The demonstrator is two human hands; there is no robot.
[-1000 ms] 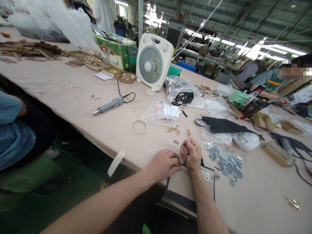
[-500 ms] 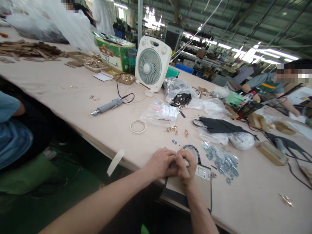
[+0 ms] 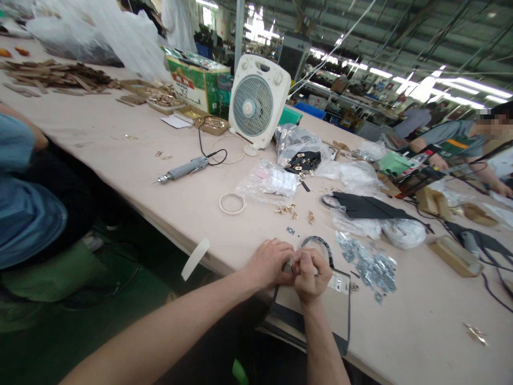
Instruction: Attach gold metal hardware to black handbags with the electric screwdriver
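A flat bag [image 3: 334, 315] with a beige face and dark edges lies at the table's front edge. Its dark curved handle [image 3: 329, 248] arches beyond my hands, and a pale strip with metal plates [image 3: 339, 282] shows along the top. My left hand [image 3: 273, 262] is closed at the bag's upper left edge, gripping it, with its fingertips partly hidden. Right beside it, my right hand [image 3: 312, 274] makes a fist over the bag around something with a pale end, mostly covered by the fingers. I cannot make out what kind of tool that is.
Beyond my hands lie silver plates [image 3: 371, 267], gold fittings [image 3: 286, 210], a tape roll [image 3: 232, 203] and an electric screwdriver [image 3: 183, 169]. A white fan [image 3: 258, 101] stands farther back. Black bag parts [image 3: 368, 206] lie right. People sit left and work at far right.
The camera view has shifted slightly. My right fist has turned a little over the bag, and less of the pale object shows. My left hand keeps its place at the edge.
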